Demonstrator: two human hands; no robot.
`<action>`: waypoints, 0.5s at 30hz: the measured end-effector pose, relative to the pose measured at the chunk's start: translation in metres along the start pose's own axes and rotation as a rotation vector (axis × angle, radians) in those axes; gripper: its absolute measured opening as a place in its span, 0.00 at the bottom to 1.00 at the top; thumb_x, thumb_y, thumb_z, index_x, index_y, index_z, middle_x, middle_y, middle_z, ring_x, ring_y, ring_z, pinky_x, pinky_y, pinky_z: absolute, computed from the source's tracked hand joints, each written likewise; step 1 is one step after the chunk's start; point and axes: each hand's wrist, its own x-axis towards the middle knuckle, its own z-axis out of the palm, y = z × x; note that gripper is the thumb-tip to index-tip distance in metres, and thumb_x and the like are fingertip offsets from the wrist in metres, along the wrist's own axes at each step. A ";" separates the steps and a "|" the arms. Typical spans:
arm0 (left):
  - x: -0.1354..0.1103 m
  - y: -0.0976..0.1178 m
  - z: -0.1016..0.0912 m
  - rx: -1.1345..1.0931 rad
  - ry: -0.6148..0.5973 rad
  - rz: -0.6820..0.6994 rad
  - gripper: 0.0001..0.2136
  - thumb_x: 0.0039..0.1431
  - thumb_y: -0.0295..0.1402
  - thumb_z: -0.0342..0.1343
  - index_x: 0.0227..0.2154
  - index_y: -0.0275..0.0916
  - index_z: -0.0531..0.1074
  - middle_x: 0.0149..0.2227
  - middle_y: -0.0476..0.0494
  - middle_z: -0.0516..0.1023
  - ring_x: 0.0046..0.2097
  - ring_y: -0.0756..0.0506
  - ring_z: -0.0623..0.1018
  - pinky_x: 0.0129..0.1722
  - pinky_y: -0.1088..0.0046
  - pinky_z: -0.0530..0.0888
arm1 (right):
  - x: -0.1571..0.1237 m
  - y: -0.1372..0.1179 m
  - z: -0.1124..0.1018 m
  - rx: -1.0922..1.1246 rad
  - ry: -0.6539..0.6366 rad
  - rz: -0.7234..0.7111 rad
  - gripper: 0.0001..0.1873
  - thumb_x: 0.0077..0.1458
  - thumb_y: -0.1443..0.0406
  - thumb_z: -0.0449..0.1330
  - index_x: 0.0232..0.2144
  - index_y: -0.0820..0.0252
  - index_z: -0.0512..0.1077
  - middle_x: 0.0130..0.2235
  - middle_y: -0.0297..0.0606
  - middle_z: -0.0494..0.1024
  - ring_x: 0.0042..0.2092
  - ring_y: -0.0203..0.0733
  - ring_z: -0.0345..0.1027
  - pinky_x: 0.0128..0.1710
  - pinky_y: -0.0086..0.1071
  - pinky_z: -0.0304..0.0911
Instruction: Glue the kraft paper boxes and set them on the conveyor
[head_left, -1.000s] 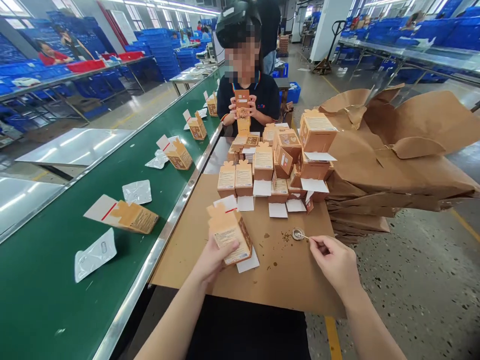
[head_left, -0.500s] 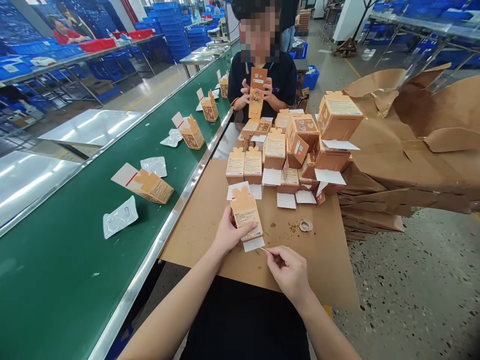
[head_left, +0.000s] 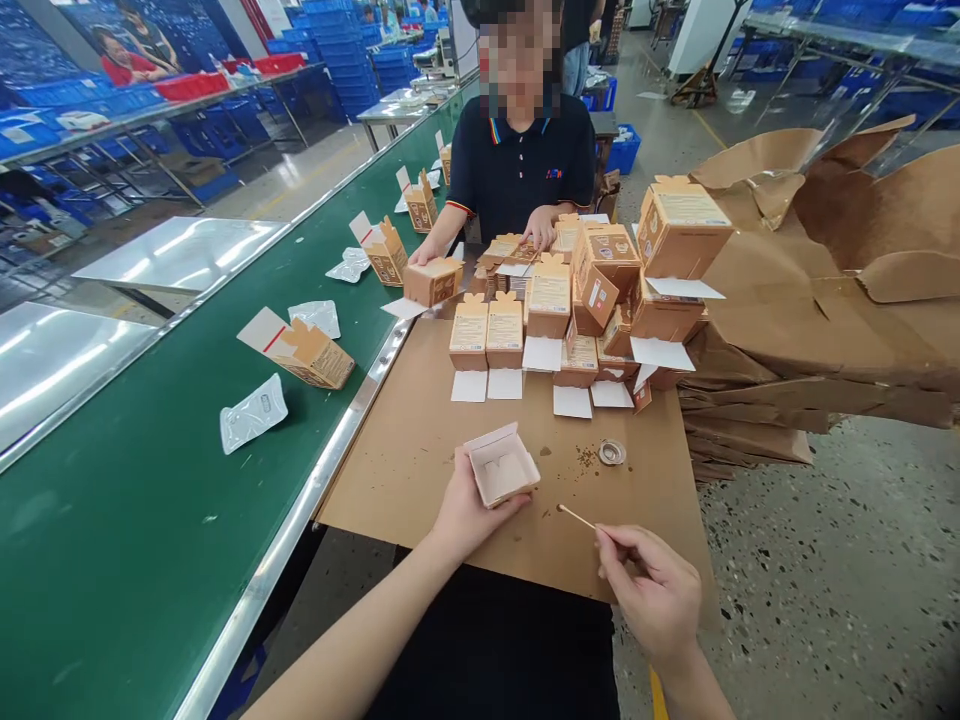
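Observation:
In my left hand [head_left: 469, 510] is a small carton box [head_left: 504, 470], tilted so its open end and pale inside face me. The fingers wrap round its left side and the thumb lies along the near edge. My right hand [head_left: 651, 578] pinches a thin cotton swab [head_left: 576, 516], whose tip points left toward the box without touching it. Under both hands lies a sheet of brown cardboard [head_left: 420, 470]. On it, right of the box, stand a small round dish [head_left: 612, 453] and scattered brown crumbs [head_left: 587, 458].
Several printed cartons [head_left: 551, 300] are stacked at the back of the cardboard. On the left runs a green conveyor belt [head_left: 150, 520] carrying open cartons [head_left: 311, 355] and silver pouches [head_left: 255, 412]. A co-worker [head_left: 517, 170] sits opposite. Crumpled brown paper [head_left: 840, 300] is piled right.
My left hand has tipped the box so its open end now faces me. My right hand has moved right and down with the swab. The co-worker has lowered a carton toward the belt.

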 end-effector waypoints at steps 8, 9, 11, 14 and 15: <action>-0.001 -0.004 0.001 0.040 0.014 0.026 0.37 0.43 0.39 0.86 0.56 0.52 0.75 0.56 0.39 0.85 0.59 0.24 0.87 0.57 0.45 0.84 | -0.002 -0.007 0.005 0.029 0.039 0.006 0.13 0.75 0.60 0.71 0.35 0.55 0.87 0.27 0.35 0.84 0.22 0.37 0.76 0.24 0.26 0.75; 0.000 -0.002 -0.007 0.051 0.031 0.029 0.37 0.42 0.39 0.86 0.55 0.52 0.75 0.55 0.40 0.85 0.58 0.24 0.88 0.56 0.45 0.84 | 0.000 -0.007 0.006 0.035 0.044 -0.007 0.13 0.75 0.60 0.72 0.35 0.54 0.88 0.27 0.35 0.84 0.22 0.37 0.76 0.24 0.26 0.75; 0.000 0.001 -0.035 0.105 0.133 0.019 0.36 0.42 0.41 0.85 0.53 0.53 0.73 0.52 0.41 0.86 0.57 0.24 0.88 0.57 0.45 0.83 | 0.001 -0.005 0.006 0.040 0.056 -0.025 0.14 0.74 0.58 0.73 0.34 0.55 0.88 0.27 0.36 0.84 0.22 0.37 0.76 0.24 0.27 0.76; -0.010 -0.004 -0.101 0.233 0.424 -0.012 0.36 0.42 0.46 0.85 0.52 0.52 0.71 0.53 0.40 0.85 0.60 0.21 0.87 0.62 0.39 0.82 | -0.002 0.004 0.001 0.012 0.068 0.008 0.18 0.73 0.52 0.75 0.34 0.55 0.89 0.28 0.38 0.85 0.22 0.39 0.76 0.24 0.28 0.77; -0.016 -0.007 -0.127 0.273 0.522 -0.022 0.37 0.41 0.48 0.85 0.52 0.52 0.71 0.55 0.39 0.84 0.64 0.19 0.85 0.66 0.37 0.81 | -0.005 0.008 -0.001 -0.005 0.067 0.033 0.19 0.72 0.50 0.75 0.34 0.56 0.89 0.28 0.39 0.85 0.22 0.40 0.76 0.25 0.29 0.77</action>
